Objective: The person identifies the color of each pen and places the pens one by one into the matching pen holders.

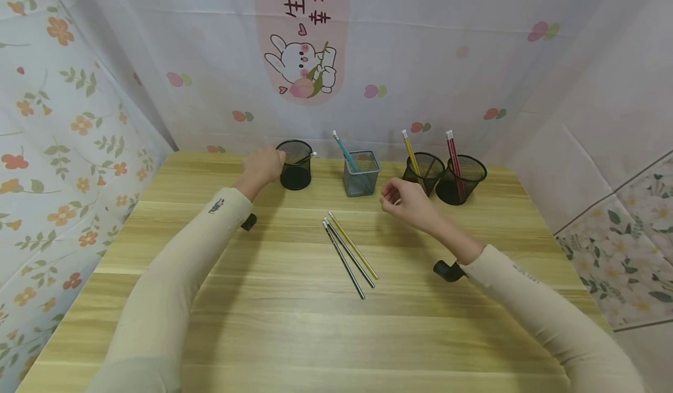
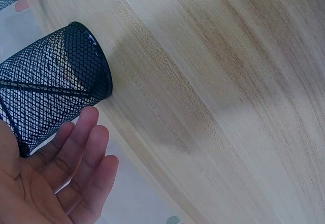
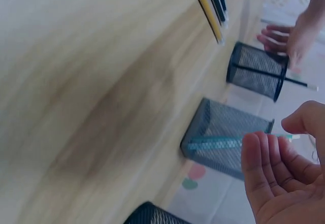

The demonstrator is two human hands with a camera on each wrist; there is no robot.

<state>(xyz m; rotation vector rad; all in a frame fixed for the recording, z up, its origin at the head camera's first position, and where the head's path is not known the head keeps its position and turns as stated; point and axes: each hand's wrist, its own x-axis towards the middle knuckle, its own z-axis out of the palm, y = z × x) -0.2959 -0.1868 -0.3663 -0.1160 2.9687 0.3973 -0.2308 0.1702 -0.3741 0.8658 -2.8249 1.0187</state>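
At the back left stands a round black mesh cup [image 1: 295,174] with a dark pencil [image 3: 299,83] leaning in it. My left hand [image 1: 264,166] is at this cup's left side, its fingers [image 2: 96,145] loosely bent and empty alongside the mesh. My right hand [image 1: 409,201] hovers to the right of a grey square mesh cup [image 1: 361,180], which holds teal pencils [image 1: 347,155]. Its fingers [image 3: 274,158] are relaxed, with nothing between them and the thumb. On the table in front lie a yellow pencil [image 1: 353,245] and two dark pencils [image 1: 344,260].
Two more round black mesh cups stand at the back right, one with a yellow pencil [image 1: 411,150], the other with dark red pencils [image 1: 454,156]. The wooden table [image 1: 294,334] meets a printed curtain [image 1: 210,77] behind the cups.
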